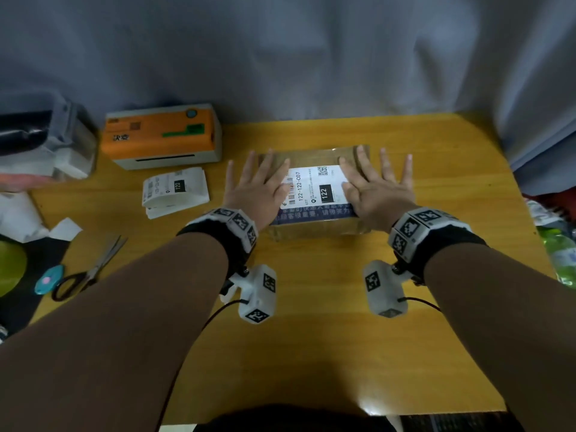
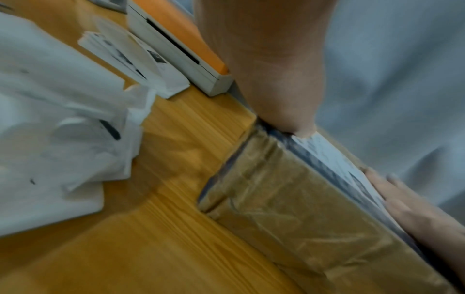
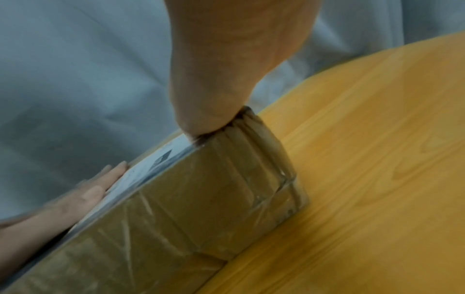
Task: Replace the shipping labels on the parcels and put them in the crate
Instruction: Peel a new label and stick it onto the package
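A brown taped cardboard parcel (image 1: pixel 314 227) lies flat on the wooden table (image 1: pixel 311 338), with a white shipping label (image 1: pixel 314 188) marked 122 on its top. My left hand (image 1: pixel 258 185) lies flat with spread straight fingers on the label's left side. My right hand (image 1: pixel 377 185) presses flat on the label's right side, fingers also spread. In the left wrist view the parcel's side (image 2: pixel 289 208) shows below my palm (image 2: pixel 271 69). From the right wrist, the same parcel (image 3: pixel 188 208) sits under my palm (image 3: pixel 226 69), with the other hand's fingers (image 3: pixel 95 191) on the label.
An orange and white label printer (image 1: pixel 162 135) stands at the back left, with a stack of printed labels (image 1: pixel 176 191) in front of it. Scissors (image 1: pixel 90 269) and white paper scraps (image 1: pixel 65 229) lie at the left edge. Plastic bottles (image 1: pixel 561 251) sit off the table's right side.
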`<state>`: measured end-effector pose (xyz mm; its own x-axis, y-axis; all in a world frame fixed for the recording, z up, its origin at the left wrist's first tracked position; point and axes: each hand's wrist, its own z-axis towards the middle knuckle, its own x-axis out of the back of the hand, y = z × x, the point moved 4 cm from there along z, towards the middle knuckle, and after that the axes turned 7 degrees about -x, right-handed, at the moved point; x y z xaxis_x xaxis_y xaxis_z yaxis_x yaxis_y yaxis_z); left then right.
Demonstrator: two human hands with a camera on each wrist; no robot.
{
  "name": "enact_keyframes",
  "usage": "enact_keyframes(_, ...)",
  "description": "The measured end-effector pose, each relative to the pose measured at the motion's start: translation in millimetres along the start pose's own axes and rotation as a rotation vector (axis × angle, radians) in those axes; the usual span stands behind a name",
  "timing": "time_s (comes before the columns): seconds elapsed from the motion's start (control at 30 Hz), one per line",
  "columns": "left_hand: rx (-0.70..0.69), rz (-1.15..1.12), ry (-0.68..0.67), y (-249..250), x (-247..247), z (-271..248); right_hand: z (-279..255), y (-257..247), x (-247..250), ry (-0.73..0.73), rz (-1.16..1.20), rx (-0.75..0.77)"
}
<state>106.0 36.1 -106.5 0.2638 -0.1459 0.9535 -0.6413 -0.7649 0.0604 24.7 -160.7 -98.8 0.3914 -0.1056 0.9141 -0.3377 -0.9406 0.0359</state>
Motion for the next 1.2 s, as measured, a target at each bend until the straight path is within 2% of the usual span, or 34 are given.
enact_keyframes(0.1,0.04,0.076,0.003,-7,3,-8,-3,0,2,-0.023,0.046,-0.02)
enact_keyframes(0.17,0.035,0.108,0.023,-4,10,-4,-3,-6,8,0.039,0.048,-0.01)
enact_keyframes(0.27,-0.069,0.084,0.075,17,18,5,-4,-19,14,0.143,0.021,0.091)
enact_keyframes(0.33,-0.14,0.018,0.043,31,11,6,-5,-27,6,0.095,0.051,0.136)
enact_keyframes(0.47,-0.078,0.015,-0.059,29,-5,5,-2,-23,-6,-0.002,0.033,0.092)
enact_keyframes(0.7,-0.024,-0.004,-0.057,3,-5,-2,-5,15,-4,-0.063,0.037,0.032)
enact_keyframes(0.83,-0.01,0.035,-0.057,-16,-6,-8,-7,13,-2,-0.067,0.08,0.033)
enact_keyframes(0.9,0.015,0.063,-0.042,-22,-3,-12,-10,6,1,-0.013,0.062,0.033)
enact_keyframes(1.0,-0.026,0.075,0.018,-7,8,-15,-13,-16,10,0.087,0.049,0.096)
enact_keyframes(1.1,-0.112,0.008,0.045,27,10,-13,-14,-41,6,0.066,0.028,0.185)
enact_keyframes(1.2,-0.044,-0.006,-0.028,35,-4,-9,-11,-43,-2,0.023,0.015,0.165)
